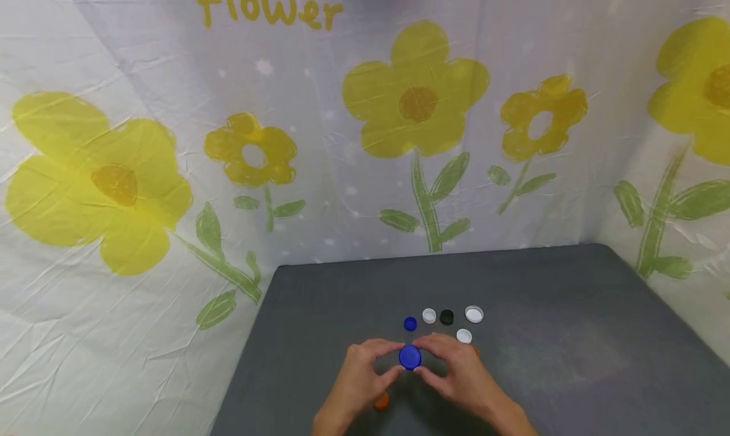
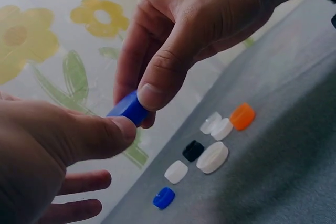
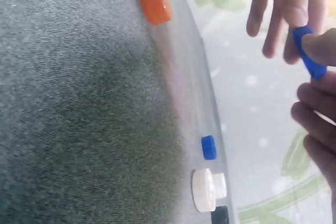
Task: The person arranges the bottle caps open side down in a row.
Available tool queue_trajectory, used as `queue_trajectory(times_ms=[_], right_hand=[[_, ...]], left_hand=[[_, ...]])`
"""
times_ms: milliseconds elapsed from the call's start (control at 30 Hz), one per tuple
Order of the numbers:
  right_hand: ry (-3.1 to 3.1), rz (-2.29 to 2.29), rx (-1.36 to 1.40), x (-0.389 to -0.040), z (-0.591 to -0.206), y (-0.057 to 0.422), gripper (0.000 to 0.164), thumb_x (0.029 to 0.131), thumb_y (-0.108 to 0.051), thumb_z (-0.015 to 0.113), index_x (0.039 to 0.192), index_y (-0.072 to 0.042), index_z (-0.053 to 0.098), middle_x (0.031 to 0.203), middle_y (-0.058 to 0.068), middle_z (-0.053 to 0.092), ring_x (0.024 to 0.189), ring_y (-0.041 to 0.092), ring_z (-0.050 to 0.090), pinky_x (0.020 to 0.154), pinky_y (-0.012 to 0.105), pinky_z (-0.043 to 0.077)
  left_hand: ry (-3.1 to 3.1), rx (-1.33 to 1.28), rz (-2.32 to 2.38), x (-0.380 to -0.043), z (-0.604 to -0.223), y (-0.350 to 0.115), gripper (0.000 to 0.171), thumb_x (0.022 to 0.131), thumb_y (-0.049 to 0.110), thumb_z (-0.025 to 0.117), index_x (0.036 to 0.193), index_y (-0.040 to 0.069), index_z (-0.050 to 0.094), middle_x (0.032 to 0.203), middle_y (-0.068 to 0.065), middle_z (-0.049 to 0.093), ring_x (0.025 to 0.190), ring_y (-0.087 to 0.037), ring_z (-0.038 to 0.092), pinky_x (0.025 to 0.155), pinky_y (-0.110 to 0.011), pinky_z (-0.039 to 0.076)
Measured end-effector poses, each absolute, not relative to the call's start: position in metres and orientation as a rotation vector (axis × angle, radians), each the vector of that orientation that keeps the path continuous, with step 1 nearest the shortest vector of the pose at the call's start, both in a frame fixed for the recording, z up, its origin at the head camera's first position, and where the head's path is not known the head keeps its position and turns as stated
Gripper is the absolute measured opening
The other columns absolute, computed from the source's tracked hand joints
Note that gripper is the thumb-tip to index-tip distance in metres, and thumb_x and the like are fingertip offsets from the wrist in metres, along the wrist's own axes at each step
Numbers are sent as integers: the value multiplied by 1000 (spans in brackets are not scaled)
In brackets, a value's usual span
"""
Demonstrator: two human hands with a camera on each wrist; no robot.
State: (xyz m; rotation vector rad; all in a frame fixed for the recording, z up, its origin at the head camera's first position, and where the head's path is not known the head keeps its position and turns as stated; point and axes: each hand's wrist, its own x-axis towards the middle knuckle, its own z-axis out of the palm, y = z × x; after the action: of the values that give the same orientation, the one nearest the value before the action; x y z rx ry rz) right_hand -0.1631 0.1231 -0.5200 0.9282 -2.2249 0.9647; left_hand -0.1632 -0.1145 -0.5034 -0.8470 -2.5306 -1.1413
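A blue bottle cap (image 1: 410, 357) is held up above the table between both hands, its round flat face showing in the head view. My left hand (image 1: 360, 374) pinches its left side with thumb and finger. From the other side, my right hand (image 1: 463, 374) pinches it in the same way. In the left wrist view the cap (image 2: 129, 109) is seen edge-on, with a thumb of each hand (image 2: 184, 35) against it. An orange cap (image 1: 381, 401) lies on the table, partly covered by my left hand.
Beyond the hands on the dark grey table (image 1: 319, 309) lie a smaller blue cap (image 1: 410, 324), white caps (image 1: 429, 316), a black cap (image 1: 447, 317) and a wide white cap (image 1: 474, 314). Another orange cap (image 2: 242, 117) sits near them. A flower-printed sheet (image 1: 319, 201) hangs behind.
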Motion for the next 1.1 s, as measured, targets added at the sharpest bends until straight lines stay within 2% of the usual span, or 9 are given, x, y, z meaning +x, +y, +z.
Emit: queue_trajectory(times_ms=[100, 333, 533, 800, 1100], right_hand=[[-2281, 957, 941, -160, -522, 123, 42, 80, -13, 97, 118, -14, 80, 112, -7, 81, 104, 12, 76, 91, 27, 63], [-2359, 925, 952, -155, -528, 120, 36, 83, -15, 95, 115, -15, 79, 110, -10, 81, 99, 9, 75, 88, 31, 64], [-2451, 866, 987, -151, -533, 118, 32, 86, -16, 93, 115, -16, 80, 110, -8, 81, 102, 12, 76, 90, 38, 64], [-2585, 847, 990, -149, -540, 118, 29, 88, -20, 90, 115, -18, 79, 111, -10, 79, 105, 10, 74, 91, 37, 63], [-2624, 770, 1018, -150, -548, 120, 30, 88, -23, 89, 115, -13, 80, 112, -5, 80, 106, 16, 74, 92, 39, 62]], left_hand=[[-2627, -852, -1075, -162, -503, -115, 33, 88, 8, 92, 120, 9, 84, 114, -1, 84, 109, -16, 79, 95, -36, 65], [-2641, -887, -923, -160, -512, -115, 31, 84, 11, 95, 113, 10, 85, 107, 0, 85, 104, -14, 80, 91, -34, 65], [-2659, -900, -832, -156, -523, -116, 30, 82, 16, 97, 110, 14, 86, 103, 2, 85, 100, -10, 78, 88, -31, 64], [-2845, -884, -789, -155, -525, -114, 27, 85, 21, 96, 110, 16, 87, 104, 7, 83, 99, -4, 75, 87, -30, 63], [-2772, -920, -641, -151, -538, -112, 28, 82, 24, 96, 108, 18, 87, 103, 7, 84, 99, -8, 76, 87, -29, 61]])
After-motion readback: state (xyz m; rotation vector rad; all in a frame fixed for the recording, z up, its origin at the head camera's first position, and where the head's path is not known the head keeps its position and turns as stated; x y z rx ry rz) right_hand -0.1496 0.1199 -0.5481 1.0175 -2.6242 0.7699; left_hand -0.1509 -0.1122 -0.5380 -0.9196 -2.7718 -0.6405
